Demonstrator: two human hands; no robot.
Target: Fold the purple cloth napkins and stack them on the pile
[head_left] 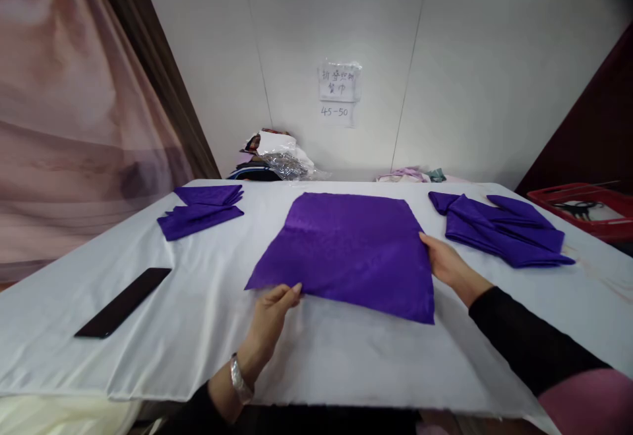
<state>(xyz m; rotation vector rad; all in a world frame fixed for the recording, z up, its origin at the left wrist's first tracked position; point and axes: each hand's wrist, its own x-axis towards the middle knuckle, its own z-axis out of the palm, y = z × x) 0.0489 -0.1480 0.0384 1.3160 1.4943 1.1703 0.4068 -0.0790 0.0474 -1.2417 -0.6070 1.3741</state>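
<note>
A purple cloth napkin (356,250) lies spread out in the middle of the white-covered table (208,329). Its near edge is pinched between the thumb and fingers of my left hand (274,310), left of the middle, and looks slightly raised there. My right hand (442,260) grips the napkin's right edge, thumb on top, with the other fingers partly hidden. To the left lie folded purple napkins (202,214). On the right is a looser pile of folded purple cloths (499,227).
A dark flat slab (123,303) rests on the table at the left. Beyond the right edge stands a red basket (583,191) with black-handled scissors (581,209). Behind the table are heaped fabrics and plastic (281,155). A handwritten paper sign (339,92) hangs on the wall.
</note>
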